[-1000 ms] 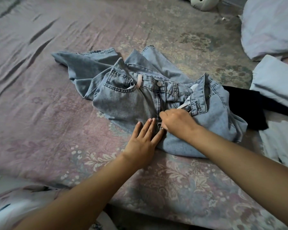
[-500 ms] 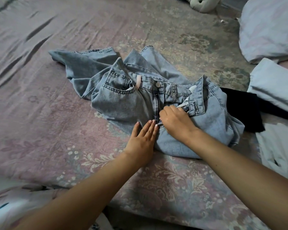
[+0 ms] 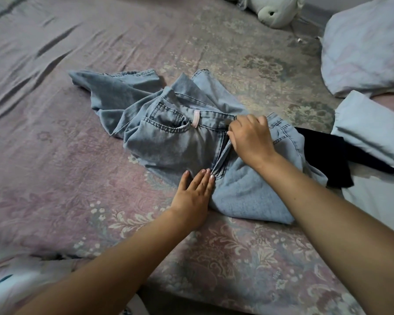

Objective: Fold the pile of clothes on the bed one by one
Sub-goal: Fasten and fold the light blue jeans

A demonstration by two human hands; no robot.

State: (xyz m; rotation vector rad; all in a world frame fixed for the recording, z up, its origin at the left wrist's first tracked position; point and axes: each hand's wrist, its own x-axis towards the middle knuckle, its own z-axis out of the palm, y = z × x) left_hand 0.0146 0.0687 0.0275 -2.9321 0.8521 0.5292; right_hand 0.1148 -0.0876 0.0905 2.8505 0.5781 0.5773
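The jeans [image 3: 180, 142] lie crumpled in the middle of the bed [image 3: 55, 178], front side up, legs bunched toward the far side. The left hand [image 3: 195, 192] rests flat at the near end of the fly, fingers straight and together, apparently pinning the denim so it does not slide. The right hand [image 3: 250, 137] sits at the top of the fly by the waistband, fingers curled onto the fabric; probably it is closing the fly or tugging the waistband straight, though whether it truly pinches cloth is hidden beneath the hand. Right of the jeans a black garment [image 3: 323, 155] pokes out, touching them, and beyond it lies pale blue cloth [image 3: 369, 128], likely more of the pile. Folding proper has not yet begun.
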